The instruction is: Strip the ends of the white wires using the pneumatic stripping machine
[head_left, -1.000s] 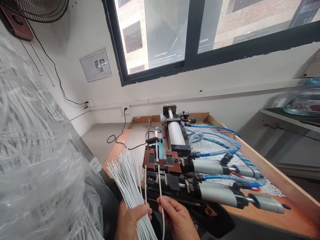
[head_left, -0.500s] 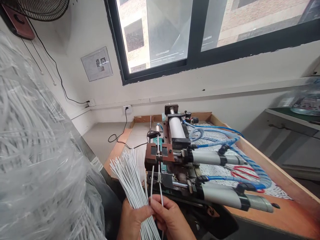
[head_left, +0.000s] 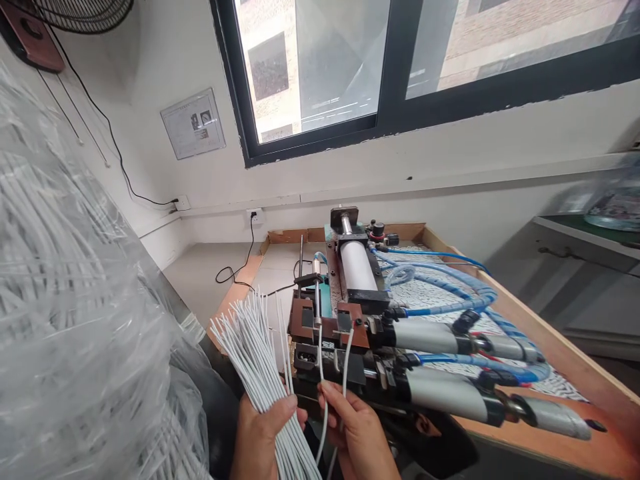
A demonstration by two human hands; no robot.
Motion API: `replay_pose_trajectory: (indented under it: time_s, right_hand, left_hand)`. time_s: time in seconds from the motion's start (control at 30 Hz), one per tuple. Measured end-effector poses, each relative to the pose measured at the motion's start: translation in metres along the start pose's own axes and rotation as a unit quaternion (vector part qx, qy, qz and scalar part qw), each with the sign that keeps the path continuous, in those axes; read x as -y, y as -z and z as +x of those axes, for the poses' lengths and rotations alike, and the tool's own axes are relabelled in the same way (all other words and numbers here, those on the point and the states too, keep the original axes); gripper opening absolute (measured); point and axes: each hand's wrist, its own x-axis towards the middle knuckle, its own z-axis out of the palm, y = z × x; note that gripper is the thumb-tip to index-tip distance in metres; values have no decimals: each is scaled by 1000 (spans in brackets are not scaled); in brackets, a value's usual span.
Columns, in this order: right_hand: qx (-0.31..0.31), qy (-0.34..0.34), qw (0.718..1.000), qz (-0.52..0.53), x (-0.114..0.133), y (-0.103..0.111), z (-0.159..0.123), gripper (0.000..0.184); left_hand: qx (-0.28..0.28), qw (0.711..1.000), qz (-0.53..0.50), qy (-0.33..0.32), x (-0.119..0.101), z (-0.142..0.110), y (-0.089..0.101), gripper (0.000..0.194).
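Observation:
My left hand [head_left: 267, 427] is closed around a thick bundle of white wires [head_left: 255, 360], whose ends fan out upward. A couple of strands stand slightly apart on the bundle's right side. In my right hand [head_left: 353, 427], thumb and fingers pinch a white wire [head_left: 321, 363], its upper end at the jaws of the pneumatic machine [head_left: 327, 327]. A second white wire [head_left: 347, 353] rises from the same hand, further right, in front of the brown jaw block. The machine's upper jaws stand apart. Fingers hide part of both wires.
Wires in clear plastic [head_left: 80, 320] fill the left side. Silver cylinders [head_left: 445, 397] and blue air hoses [head_left: 450, 287] extend right from the machine. A wooden-edged tray [head_left: 505, 313] holds many short white pieces. A window [head_left: 335, 67] and fan [head_left: 85, 13] are above.
The machine's jaws have opened, their right halves sliding right. My right hand has moved slightly right, away from the bundle, and one wire now leans further right. The left hand has shifted slightly left.

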Motion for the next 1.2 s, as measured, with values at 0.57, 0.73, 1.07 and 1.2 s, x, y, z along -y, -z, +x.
replay_pose_trajectory:
  time_s: [0.57,0.73,1.07,1.2]
  right_hand:
    - [36,46,995,-87,-7,8,-6,31]
    - [44,14,997,-65,-1,7,-5,32]
    - [126,-8,991,-43,-4,-4,-5,28]
    - [62,47,992,-96,-12,10,-5,30]
  left_hand:
    - [88,994,59,9,16,-1,14,19]
    - [29,999,33,33,14,-6,11,21]
    - [96,995,36,-9,9,-10,8,14]
    - [80,997,0,14,9,-8,12,16]
